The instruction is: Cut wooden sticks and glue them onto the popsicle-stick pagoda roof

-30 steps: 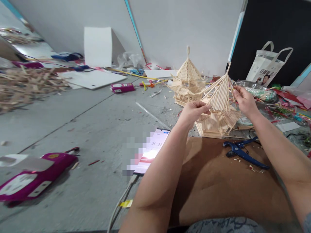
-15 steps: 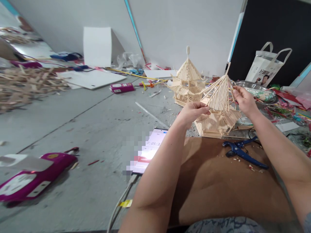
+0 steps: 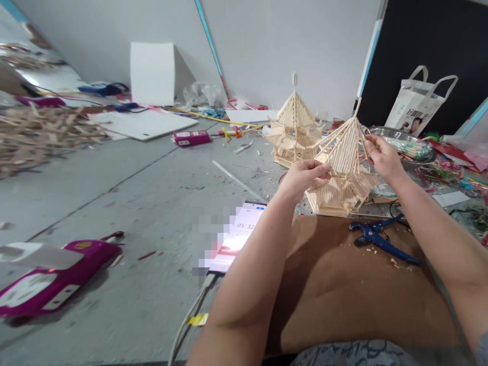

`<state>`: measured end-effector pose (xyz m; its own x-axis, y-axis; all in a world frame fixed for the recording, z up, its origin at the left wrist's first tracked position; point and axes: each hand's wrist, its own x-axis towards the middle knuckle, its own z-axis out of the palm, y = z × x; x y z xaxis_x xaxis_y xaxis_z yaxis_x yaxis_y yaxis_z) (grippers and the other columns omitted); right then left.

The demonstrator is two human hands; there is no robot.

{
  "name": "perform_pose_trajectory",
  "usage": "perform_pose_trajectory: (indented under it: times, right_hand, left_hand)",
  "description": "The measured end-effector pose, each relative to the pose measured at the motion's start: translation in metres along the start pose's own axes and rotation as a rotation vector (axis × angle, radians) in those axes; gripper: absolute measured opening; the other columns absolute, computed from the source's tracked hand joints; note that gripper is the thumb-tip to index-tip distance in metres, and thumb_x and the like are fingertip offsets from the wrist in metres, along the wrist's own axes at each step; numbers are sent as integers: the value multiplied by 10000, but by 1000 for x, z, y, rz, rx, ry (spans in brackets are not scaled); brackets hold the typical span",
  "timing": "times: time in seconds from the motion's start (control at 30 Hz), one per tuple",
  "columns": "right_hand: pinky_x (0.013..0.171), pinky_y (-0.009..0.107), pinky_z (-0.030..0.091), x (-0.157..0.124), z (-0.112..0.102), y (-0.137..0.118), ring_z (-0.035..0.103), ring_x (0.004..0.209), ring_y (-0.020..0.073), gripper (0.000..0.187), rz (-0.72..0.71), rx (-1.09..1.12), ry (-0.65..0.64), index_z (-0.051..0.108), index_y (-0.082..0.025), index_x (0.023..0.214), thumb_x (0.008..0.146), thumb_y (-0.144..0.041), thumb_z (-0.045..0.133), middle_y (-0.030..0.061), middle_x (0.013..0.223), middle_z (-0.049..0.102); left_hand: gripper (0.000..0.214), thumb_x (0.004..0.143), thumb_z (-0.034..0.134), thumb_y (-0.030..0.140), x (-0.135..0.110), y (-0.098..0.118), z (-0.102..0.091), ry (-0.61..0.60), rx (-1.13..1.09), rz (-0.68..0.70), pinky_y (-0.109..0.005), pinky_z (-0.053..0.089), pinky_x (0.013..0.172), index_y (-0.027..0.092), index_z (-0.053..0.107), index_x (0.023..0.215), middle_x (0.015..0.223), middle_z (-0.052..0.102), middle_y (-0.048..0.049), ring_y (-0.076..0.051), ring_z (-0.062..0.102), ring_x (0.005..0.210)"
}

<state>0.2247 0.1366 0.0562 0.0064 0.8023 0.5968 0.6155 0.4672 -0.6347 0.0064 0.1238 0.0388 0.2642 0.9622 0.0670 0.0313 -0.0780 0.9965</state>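
A pagoda model (image 3: 345, 155) made of thin wooden sticks stands in front of me, with a pointed roof over a wider lower tier. My left hand (image 3: 305, 175) pinches the lower left edge of its roof; whether a loose stick is between the fingertips I cannot make out. On the other side, my right hand (image 3: 383, 155) is closed on the roof's right edge, its fingertips partly behind the sticks. Blue cutting pliers (image 3: 381, 241) lie spread on the brown board (image 3: 354, 300) below my hands. Behind and to the left rises a second stick pagoda (image 3: 295, 119) with a finial on top.
A lit phone (image 3: 236, 234) with a cable lies by my left forearm. Purple power strips (image 3: 82, 259) rest on the grey floor. A heap of wooden sticks (image 3: 49, 137) is at far left. At right are a metal tray (image 3: 427, 155), a white bag (image 3: 414, 104) and scattered scraps.
My left fingertips have shifted very slightly at the roof's lower edge. Right hand and pagoda look nearly still.
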Motion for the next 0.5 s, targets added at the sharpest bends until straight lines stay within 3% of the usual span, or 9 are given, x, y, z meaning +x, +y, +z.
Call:
perform_pose_trajectory:
  times: [0.27, 0.4, 0.5]
  right_hand:
    - [936, 420, 415, -4, -6, 0, 560, 1047, 221, 488, 8, -100, 50, 558, -195, 1093, 792, -562, 448, 78, 1101, 619]
    - [909, 425, 427, -23, -25, -1, 568, 1027, 212, 456, 15, -140, 130, 564, -198, 1091, 795, -529, 463, 75, 1100, 625]
    - [830, 399, 463, -48, -45, 2, 608, 904, 198, 365, 73, -197, 172, 603, -204, 1012, 791, -471, 490, 56, 982, 666]
  left_hand:
    - [199, 687, 613, 333, -3, 3, 2, 1, 101, 20, -238, 316, 557, 154, 612, 601, 579, 586, -11, -83, 459, 561]
    - [219, 649, 643, 368, -4, 4, -4, -28, 233, 72, -233, 316, 548, 149, 625, 644, 573, 566, 11, -75, 447, 546]
    - [231, 633, 654, 375, -8, 10, -9, 53, 319, 119, -236, 338, 552, 149, 633, 678, 576, 577, 15, -85, 469, 557]
